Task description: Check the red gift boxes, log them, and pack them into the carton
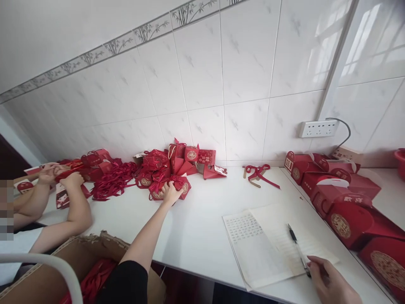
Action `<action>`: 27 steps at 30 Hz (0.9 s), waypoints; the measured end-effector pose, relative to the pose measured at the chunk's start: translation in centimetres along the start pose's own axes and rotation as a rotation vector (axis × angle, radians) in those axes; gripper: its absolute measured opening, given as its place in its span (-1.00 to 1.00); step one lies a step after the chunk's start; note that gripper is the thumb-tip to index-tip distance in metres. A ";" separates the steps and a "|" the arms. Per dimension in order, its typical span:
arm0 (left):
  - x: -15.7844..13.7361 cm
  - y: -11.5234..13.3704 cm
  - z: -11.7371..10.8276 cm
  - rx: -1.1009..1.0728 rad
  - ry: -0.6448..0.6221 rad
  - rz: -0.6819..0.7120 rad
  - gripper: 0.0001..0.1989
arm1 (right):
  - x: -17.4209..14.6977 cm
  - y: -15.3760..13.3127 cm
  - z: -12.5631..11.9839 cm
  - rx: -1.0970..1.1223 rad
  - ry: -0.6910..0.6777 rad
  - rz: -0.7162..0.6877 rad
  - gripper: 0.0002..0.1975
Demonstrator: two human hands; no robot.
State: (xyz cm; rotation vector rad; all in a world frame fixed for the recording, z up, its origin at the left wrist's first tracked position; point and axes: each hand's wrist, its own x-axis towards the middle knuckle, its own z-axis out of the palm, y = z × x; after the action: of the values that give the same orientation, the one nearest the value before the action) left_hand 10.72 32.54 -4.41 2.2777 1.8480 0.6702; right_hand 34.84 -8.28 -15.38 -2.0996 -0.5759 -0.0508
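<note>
My left hand (172, 193) reaches across the white table to a pile of small red gift boxes. Its fingers are closed on the front of a red gift box (185, 188) with a gold emblem and a dark red ribbon bow; part of the box is hidden under the hand. Down at the right, my right hand (330, 280) has its thumb and finger pinched at the lower end of a clear pen (298, 249) with black ends. Under the pen lies an open notebook (253, 253) with handwritten rows on its left page.
Large red boxes (340, 223) line the right side below a power strip (318, 128). Loose ribbon (260, 175) lies by the wall. Left of the pile is a ribbon heap (112, 179), where a co-worker's hands (71, 180) handle boxes. A cardboard carton (104, 242) stands at the table's front.
</note>
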 end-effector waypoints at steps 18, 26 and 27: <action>-19.6 1.5 -6.0 -0.346 -0.533 0.387 -0.05 | -5.4 -15.6 7.0 0.548 -0.715 -0.196 -0.59; -17.2 -0.1 -4.7 -0.960 -0.839 -0.200 -0.55 | -5.2 -15.1 6.5 0.566 -0.756 -0.056 -0.48; -17.1 0.0 -4.7 -1.008 -0.851 -0.244 -0.57 | -5.0 -15.3 6.5 0.558 -0.747 -0.053 -0.47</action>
State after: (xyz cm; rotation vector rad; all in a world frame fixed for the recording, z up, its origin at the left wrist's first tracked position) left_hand 6.23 15.41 -4.58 1.3036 0.9809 0.3487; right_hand 22.76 2.11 -8.38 -1.5081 -0.9518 0.8022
